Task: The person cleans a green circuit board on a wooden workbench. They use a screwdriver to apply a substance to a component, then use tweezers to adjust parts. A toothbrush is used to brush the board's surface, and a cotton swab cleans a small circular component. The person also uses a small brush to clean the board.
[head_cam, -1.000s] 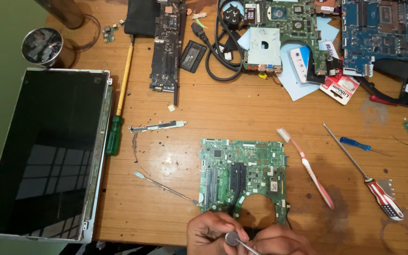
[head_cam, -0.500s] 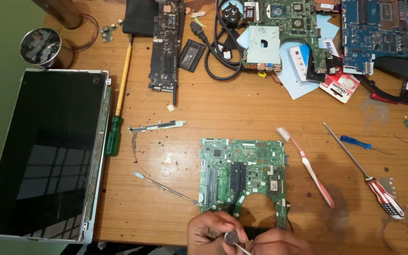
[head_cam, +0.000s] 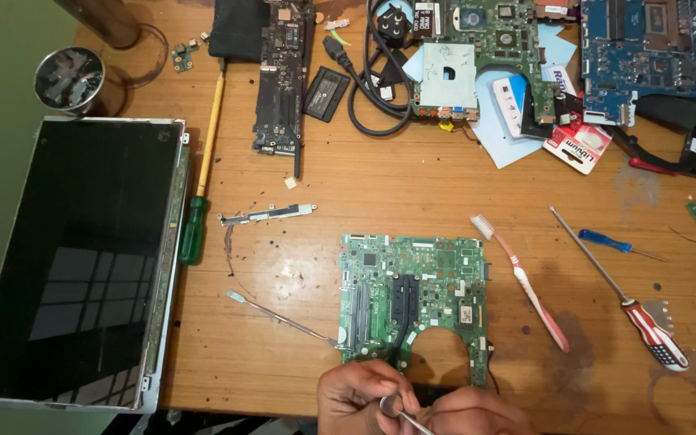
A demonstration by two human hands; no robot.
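Down at the near edge of the wooden desk [head_cam: 412, 193], both hands meet over a small round metal piece [head_cam: 390, 403], coin-shaped and grey. The left hand [head_cam: 356, 396] curls its fingers around that piece and pinches it by the rim. The right hand [head_cam: 477, 412] is closed around a thin metal tool [head_cam: 409, 420], whose tip touches the round piece; most of that hand is cut off by the frame.

Just beyond the hands lies a green motherboard [head_cam: 412, 294] with a round cutout in its near edge, flat on the desk. A slim metal spudger [head_cam: 279, 317] lies to its left, its tip just beside the board's corner. To the right lie a pink toothbrush [head_cam: 525, 283] and, farther right, a screwdriver with a red, white and blue handle [head_cam: 623, 300].

On the left side of the desk a bare laptop screen panel [head_cam: 74, 258] lies face up, with a green-handled screwdriver [head_cam: 201, 169] alongside its right edge. More circuit boards, a black power cable [head_cam: 368, 72] and blue paper crowd the far edge.
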